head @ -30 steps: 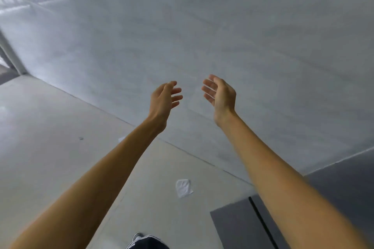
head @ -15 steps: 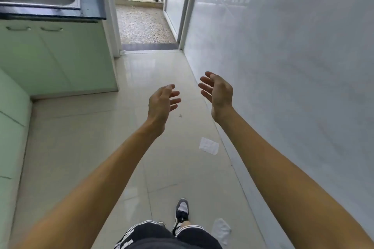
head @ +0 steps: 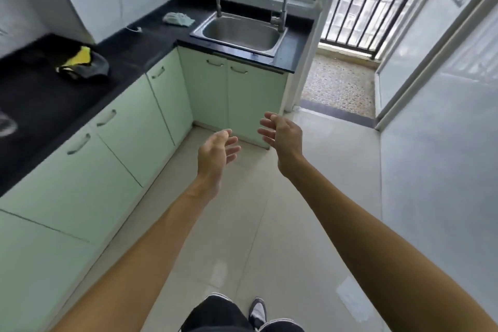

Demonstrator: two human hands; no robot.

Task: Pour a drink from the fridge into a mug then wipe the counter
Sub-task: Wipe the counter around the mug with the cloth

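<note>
My left hand (head: 215, 151) and my right hand (head: 280, 135) are held out in front of me over the floor, palms facing each other, fingers apart, holding nothing. A black L-shaped counter (head: 37, 94) runs along the left and back. On it lie a yellow, black and grey cloth (head: 83, 63) and, near the sink, a pale crumpled cloth (head: 176, 19). No fridge, drink or mug is in view.
A steel sink (head: 239, 32) with two taps sits in the back counter under a window. Pale green cabinets (head: 129, 137) stand below the counter. A doorway with black bars (head: 358, 8) opens to a balcony. A white wall (head: 442, 143) bounds the right.
The view has swung left from the white wall to the kitchen counter and sink. Both hands stay held out, open, in the same pose.
</note>
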